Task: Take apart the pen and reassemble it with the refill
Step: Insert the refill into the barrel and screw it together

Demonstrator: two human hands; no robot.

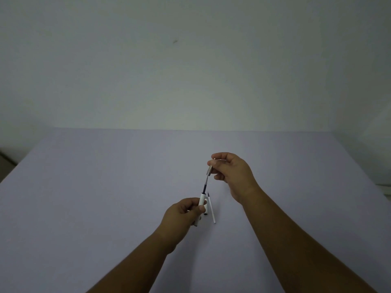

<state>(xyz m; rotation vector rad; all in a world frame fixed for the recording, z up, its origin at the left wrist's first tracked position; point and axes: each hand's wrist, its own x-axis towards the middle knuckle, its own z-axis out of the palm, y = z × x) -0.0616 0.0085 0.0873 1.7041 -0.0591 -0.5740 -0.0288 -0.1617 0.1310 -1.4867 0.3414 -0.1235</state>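
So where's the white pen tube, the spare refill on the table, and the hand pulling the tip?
pen barrel (202, 200), head view, upper white end
spare refill (211, 210), head view, middle of stick
right hand (231, 172), head view, back of hand

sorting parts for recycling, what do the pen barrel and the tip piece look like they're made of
Pen barrel: likely plastic, opaque white, smooth with a soft sheen. Tip piece in the right hand: grey and metallic-looking, though the dim light leaves silver-coloured plastic possible.

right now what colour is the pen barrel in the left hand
White, seen in the head view: pen barrel in the left hand.
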